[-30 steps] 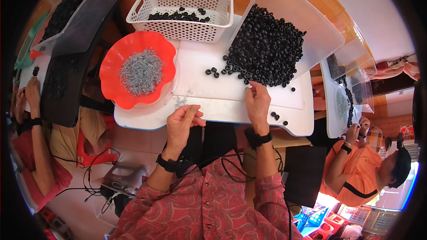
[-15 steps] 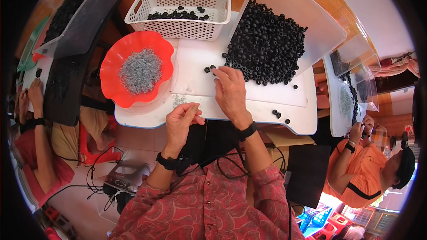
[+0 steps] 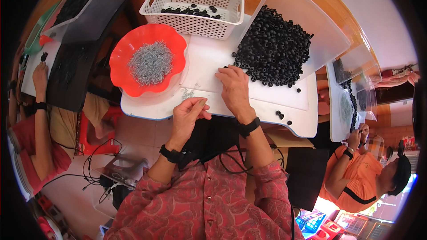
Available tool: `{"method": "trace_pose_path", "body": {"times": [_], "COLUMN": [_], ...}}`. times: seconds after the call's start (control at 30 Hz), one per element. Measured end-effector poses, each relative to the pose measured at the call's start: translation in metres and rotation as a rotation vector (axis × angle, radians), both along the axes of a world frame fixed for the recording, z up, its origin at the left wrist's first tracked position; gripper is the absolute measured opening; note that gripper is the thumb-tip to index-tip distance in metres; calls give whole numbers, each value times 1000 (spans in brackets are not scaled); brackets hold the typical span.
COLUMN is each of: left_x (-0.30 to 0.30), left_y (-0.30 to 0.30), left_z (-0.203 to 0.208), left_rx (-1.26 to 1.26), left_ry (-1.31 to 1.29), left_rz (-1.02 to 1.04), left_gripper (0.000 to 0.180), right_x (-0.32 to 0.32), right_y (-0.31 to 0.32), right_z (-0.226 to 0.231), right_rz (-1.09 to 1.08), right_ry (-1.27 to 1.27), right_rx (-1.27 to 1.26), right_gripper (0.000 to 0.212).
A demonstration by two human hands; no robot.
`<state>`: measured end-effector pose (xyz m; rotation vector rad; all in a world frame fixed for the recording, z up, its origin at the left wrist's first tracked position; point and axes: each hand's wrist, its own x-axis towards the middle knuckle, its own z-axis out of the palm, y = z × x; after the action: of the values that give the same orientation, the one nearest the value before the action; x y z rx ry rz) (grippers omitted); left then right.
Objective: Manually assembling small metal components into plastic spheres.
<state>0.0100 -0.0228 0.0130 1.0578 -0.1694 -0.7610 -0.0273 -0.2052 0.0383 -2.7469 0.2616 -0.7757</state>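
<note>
My left hand is held near the table's front edge, thumb and fingers pinched together. Whatever is in that pinch is too small to make out. My right hand reaches over the white mat, its fingers curled together and pointing down. A bit of a black bead shows at these fingertips; the rest is hidden. Right beside this hand lies a big heap of black beads, spilling from a tipped clear plastic bin. To the left stands a red wavy-rimmed bowl with small clear-grey pieces in it.
A white perforated basket with some black beads stands at the back. Small clear pieces lie near the bowl, and loose black beads at the front right. Co-workers sit left and right, the right one in an orange shirt.
My right fingers have closed in over the loose black beads on the mat, which are now mostly covered. My left hand keeps its pinch. The whole view has shifted slightly.
</note>
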Motion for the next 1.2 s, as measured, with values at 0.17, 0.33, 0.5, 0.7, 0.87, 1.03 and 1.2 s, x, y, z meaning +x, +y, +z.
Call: {"method": "trace_pose_path", "body": {"times": [0.17,0.33,0.5,0.7,0.87,1.03,1.2], "left_x": [2,-3,-6,-1,-2,3,6], "left_y": [5,19,20,20,19,16,3], "left_z": [-1,1,5,9,14,19,16], "left_rx": [-162,-50,6,123,135,136,83], "left_ry": [112,85,64,3,14,-39,-53], "left_rz": [-55,-114,-105,-37,-44,3,96], "left_gripper": [21,22,21,25,25,22,23], "right_x": [-10,-21,-14,6,11,9,-9], "right_y": [0,22,44,55,57,56,65], "right_z": [5,4,4,3,0,-4,4], "right_rz": [-27,-59,-13,-32,-121,-86,-38], "right_ry": [-152,-171,-88,-33,45,-35,-74], "right_rx": [88,296,414,350,273,279,438], "right_gripper": [34,22,14,14,15,7,7]}}
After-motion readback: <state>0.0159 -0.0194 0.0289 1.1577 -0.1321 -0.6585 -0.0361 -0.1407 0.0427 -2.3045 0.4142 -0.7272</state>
